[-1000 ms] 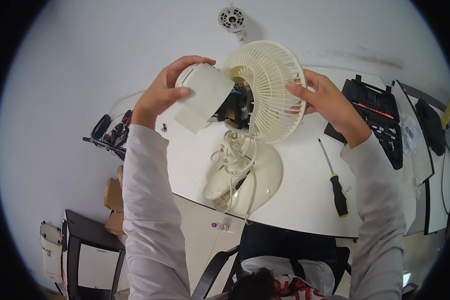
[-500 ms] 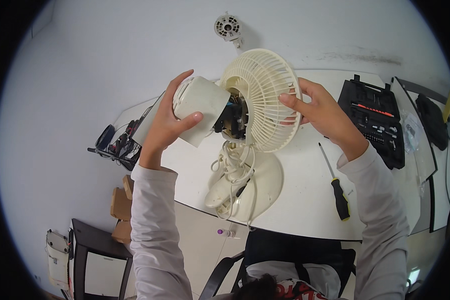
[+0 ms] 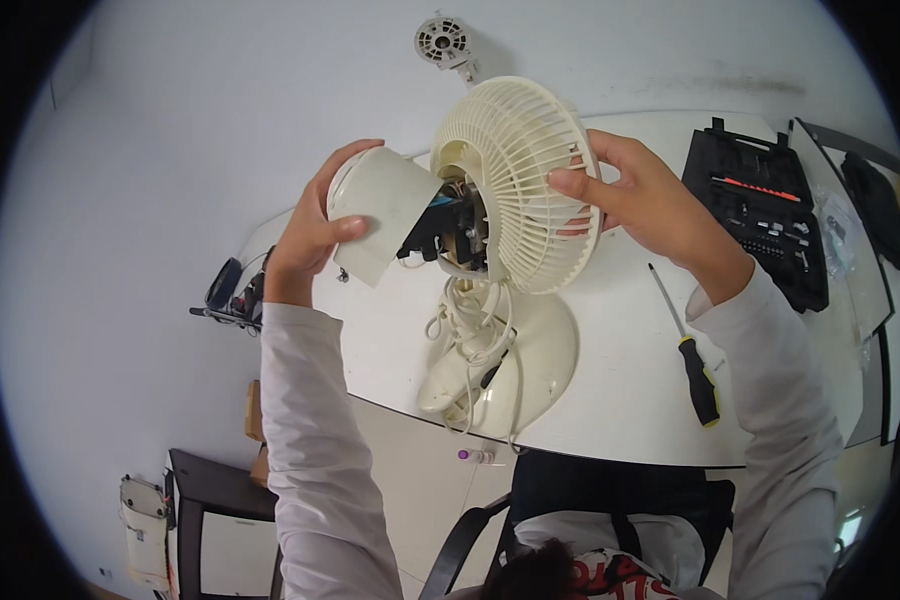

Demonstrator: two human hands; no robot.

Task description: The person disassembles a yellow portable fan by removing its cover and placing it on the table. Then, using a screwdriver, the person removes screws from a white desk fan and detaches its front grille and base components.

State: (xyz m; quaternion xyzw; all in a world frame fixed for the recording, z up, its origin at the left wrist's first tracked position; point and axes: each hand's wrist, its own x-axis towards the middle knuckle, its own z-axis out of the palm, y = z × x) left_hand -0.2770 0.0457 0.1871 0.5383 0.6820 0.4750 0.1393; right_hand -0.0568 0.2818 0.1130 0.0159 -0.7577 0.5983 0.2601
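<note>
My left hand (image 3: 305, 240) is wrapped around a cream motor cover (image 3: 395, 205), thumb on its near side. The cover is tilted and sits just left of the fan's bared motor (image 3: 455, 235), where black parts and wires show. My right hand (image 3: 660, 205) grips the rim of the cream fan grille (image 3: 520, 180), its thumb on the ribs and its fingers partly behind them. Below, the fan's base (image 3: 545, 350) rests on the white table, with a pale cord (image 3: 485, 335) looped around the stand. Whether the cover still touches the motor's far side is hidden.
On the table to the right lies a black and yellow screwdriver (image 3: 698, 380). Past it is an open black tool case (image 3: 705, 205) beside clear plastic bags (image 3: 838, 235). A small round grilled device (image 3: 442, 42) is against the wall. A black chair (image 3: 580, 475) stands at the near edge.
My left hand has drawn the motor cover leftward, and more of the black motor parts now show. My right hand keeps its hold on the grille. The whole view has shifted slightly.
</note>
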